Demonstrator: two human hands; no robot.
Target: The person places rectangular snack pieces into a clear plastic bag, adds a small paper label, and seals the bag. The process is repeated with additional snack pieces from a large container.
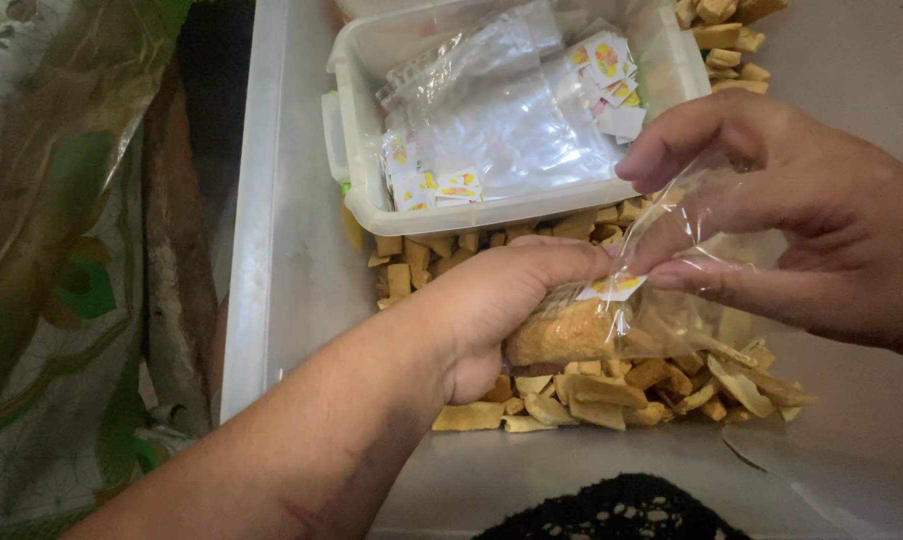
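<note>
in the head view, our left hand (501,310) was curled shut around the filled bottom of a thin clear plastic bag of pale golden chips (611,325), while our right hand (791,220) pinched the bag's loose open top between thumb and fingertips, holding it up above the pile. a small white, yellow and red paper label (611,288) sat inside the film. we judged the bag light, soft and slippery, its film easy to crumple or tear, and the chips inside brittle, so it was best cradled from below and gripped gently at the mouth. under it lay a heap of loose tan chips (611,395) on the floor of a large translucent plastic tub (271,250). behind sat a smaller white plastic container (371,210) with empty clear bags and more labels. a leaf-patterned cloth (61,250) lay at the left.
</note>
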